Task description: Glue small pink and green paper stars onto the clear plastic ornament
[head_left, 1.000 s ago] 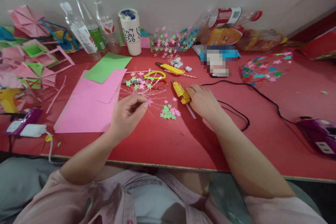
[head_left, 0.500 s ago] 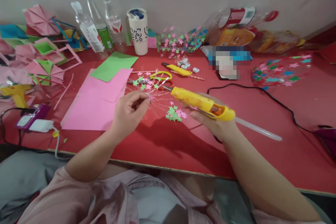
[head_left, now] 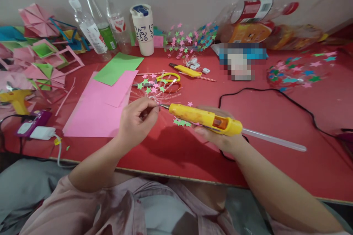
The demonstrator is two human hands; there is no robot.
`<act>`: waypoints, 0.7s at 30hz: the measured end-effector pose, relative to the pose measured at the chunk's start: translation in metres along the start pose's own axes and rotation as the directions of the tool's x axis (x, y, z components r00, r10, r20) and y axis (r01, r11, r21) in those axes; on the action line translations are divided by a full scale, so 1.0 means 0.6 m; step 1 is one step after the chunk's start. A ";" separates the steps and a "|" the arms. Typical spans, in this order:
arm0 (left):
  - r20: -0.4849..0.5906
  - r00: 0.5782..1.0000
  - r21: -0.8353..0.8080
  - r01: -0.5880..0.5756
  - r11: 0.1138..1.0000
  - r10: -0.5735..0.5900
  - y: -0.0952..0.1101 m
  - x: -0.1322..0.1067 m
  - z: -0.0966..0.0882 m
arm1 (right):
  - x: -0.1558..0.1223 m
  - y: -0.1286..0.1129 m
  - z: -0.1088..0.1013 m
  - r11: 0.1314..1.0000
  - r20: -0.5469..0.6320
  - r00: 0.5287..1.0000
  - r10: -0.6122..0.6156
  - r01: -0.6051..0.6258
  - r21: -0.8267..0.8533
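My right hand (head_left: 217, 136) is wrapped round a yellow glue gun (head_left: 202, 118) with a clear glue stick (head_left: 273, 140) poking out behind. The gun's metal tip points left and meets my left hand (head_left: 138, 119). That hand pinches something small at the nozzle, seemingly a tiny pink paper star on a clear plastic strip. The strip belongs to a fan of clear strips tipped with pink and green stars (head_left: 154, 88), lying just beyond my fingers. A small heap of loose paper stars (head_left: 180, 122) lies under the gun.
Pink paper sheets (head_left: 96, 106) and a green sheet (head_left: 118, 68) lie to the left. Yellow-handled scissors (head_left: 168, 79), a yellow utility knife (head_left: 186, 70), bottles (head_left: 93, 35), a white cup (head_left: 145, 29) and folded paper shapes (head_left: 41, 55) crowd the back. A black cord (head_left: 275, 95) runs right.
My right hand picked the glue gun up from the table and swung its tip left and down to my left fingers. The left hand stayed pinched in place.
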State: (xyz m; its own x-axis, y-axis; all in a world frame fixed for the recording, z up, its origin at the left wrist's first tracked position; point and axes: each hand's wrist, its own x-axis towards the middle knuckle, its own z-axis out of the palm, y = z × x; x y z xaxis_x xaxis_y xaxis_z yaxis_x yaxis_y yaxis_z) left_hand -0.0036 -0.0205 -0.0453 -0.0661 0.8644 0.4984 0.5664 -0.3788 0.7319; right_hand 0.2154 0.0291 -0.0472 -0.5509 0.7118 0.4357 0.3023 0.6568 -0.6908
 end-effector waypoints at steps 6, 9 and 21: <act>-0.010 1.000 -0.008 0.003 1.000 -0.003 0.002 -0.001 -0.002 | 0.001 0.002 0.002 0.999 0.026 0.999 0.027 -0.028 0.017; -0.014 1.000 -0.010 0.000 1.000 0.000 0.002 -0.001 -0.002 | 0.000 0.002 0.002 0.998 -0.006 0.999 0.050 -0.050 0.024; -0.024 1.000 -0.015 0.004 1.000 -0.005 0.001 -0.001 -0.001 | 0.002 0.000 -0.002 0.998 0.041 0.997 0.067 -0.066 -0.025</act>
State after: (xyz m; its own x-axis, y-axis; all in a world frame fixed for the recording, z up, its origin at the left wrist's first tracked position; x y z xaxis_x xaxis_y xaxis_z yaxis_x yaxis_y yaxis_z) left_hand -0.0038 -0.0214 -0.0445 -0.0883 0.8580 0.5059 0.5534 -0.3801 0.7411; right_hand 0.2154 0.0303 -0.0461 -0.5606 0.7434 0.3648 0.3569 0.6145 -0.7036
